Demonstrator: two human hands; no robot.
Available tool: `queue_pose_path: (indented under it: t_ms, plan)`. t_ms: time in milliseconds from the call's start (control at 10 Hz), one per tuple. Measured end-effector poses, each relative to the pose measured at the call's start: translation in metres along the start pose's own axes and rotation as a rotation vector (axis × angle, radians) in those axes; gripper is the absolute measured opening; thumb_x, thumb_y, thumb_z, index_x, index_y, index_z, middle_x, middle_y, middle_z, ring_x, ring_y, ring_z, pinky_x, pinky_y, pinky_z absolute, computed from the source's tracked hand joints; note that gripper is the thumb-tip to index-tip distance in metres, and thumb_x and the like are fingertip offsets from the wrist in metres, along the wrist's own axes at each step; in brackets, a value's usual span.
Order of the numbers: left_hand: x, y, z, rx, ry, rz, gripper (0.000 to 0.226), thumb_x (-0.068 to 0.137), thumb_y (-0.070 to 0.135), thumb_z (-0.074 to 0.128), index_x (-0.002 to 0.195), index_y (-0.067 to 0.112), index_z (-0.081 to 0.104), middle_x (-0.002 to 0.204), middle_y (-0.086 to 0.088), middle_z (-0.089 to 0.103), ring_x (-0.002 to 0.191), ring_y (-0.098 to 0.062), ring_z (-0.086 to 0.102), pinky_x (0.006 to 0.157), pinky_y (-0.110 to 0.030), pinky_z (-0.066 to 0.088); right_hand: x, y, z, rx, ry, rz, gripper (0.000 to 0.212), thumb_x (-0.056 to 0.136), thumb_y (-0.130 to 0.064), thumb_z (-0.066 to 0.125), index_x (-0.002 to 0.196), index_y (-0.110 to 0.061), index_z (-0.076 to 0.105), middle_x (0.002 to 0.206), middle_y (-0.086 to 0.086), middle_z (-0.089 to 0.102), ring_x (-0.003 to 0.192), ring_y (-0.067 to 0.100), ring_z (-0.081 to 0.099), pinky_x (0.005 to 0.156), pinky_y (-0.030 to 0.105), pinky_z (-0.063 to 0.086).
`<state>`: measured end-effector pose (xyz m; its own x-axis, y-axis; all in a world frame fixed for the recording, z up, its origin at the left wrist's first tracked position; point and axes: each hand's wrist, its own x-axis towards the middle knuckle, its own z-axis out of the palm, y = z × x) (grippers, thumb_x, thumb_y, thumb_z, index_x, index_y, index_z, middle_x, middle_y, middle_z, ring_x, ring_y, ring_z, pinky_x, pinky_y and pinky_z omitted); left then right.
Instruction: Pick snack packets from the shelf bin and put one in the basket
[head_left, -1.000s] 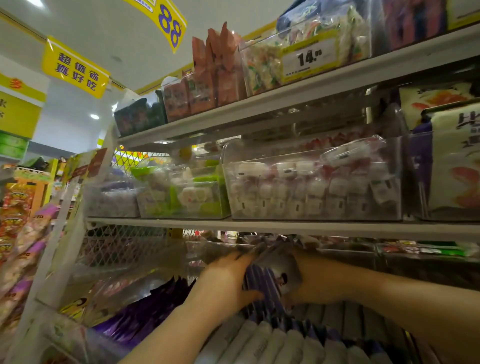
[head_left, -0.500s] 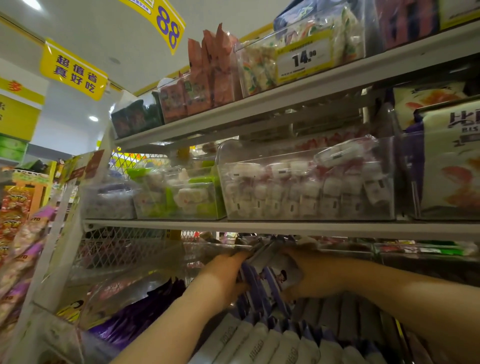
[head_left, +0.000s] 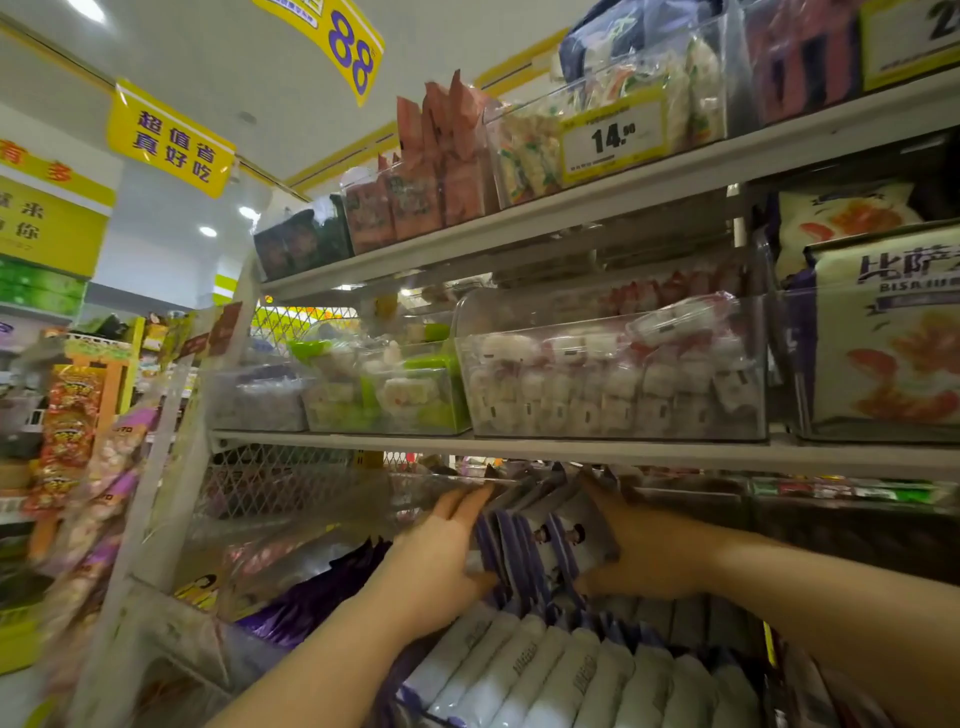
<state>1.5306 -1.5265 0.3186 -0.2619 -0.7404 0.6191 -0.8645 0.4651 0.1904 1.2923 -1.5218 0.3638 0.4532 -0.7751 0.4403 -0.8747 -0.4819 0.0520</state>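
Observation:
A bunch of purple and white snack packets (head_left: 540, 545) stands upright at the back of a clear shelf bin (head_left: 447, 483) on the lower shelf. My left hand (head_left: 441, 561) presses against the bunch's left side, fingers reaching up to the bin's rim. My right hand (head_left: 644, 551) grips the same bunch from the right, its thumb under the packets. More white packets (head_left: 561, 675) lie in a row in front of both hands. No basket is in view.
The shelf (head_left: 571, 447) just above the hands carries clear bins of wrapped sweets (head_left: 613, 374). A bin of purple packets (head_left: 311, 597) sits to the left. Hanging snack bags (head_left: 67, 431) line the rack's left end. Dark bins sit to the right.
Both hands have pressed closer round the upright bunch of packets, and the packets stand a little more upright. The view has shifted slightly.

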Motion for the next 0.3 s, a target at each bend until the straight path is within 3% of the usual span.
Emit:
queue_pose_path:
  t_ms: [100,200,300]
  plan:
    - [-0.017,0.003,-0.013,0.042,0.020,0.003,0.085,0.089,0.039,0.065,0.154,0.035,0.010,0.159,0.008,0.018,0.141,-0.019,0.033,0.113,-0.040,0.035,-0.011,-0.008,-0.001,0.036,-0.002,0.057,0.104,0.074,-0.054,0.070,0.148,-0.040,-0.002,0.153,-0.003,0.025,0.135,0.020,0.035,0.108,0.030,0.036]
    - [-0.042,0.010,-0.029,0.038,0.052,0.025,0.070,0.091,0.040,0.061,0.151,0.036,0.024,0.152,0.012,0.032,0.135,-0.011,0.041,0.110,-0.034,0.038,-0.031,-0.020,-0.012,-0.002,-0.046,0.061,0.088,0.080,-0.051,0.066,0.148,-0.039,0.012,0.151,-0.003,0.034,0.129,0.018,0.044,0.102,0.028,0.041]
    - [-0.063,0.029,-0.054,-0.160,0.231,0.059,0.047,0.092,0.029,0.063,0.135,0.040,0.048,0.132,0.020,0.054,0.118,0.003,0.052,0.101,-0.020,0.043,-0.054,-0.037,-0.039,0.056,0.102,-0.027,0.059,0.083,-0.053,0.062,0.137,-0.040,0.042,0.132,-0.013,0.056,0.112,0.002,0.055,0.095,0.024,0.048]
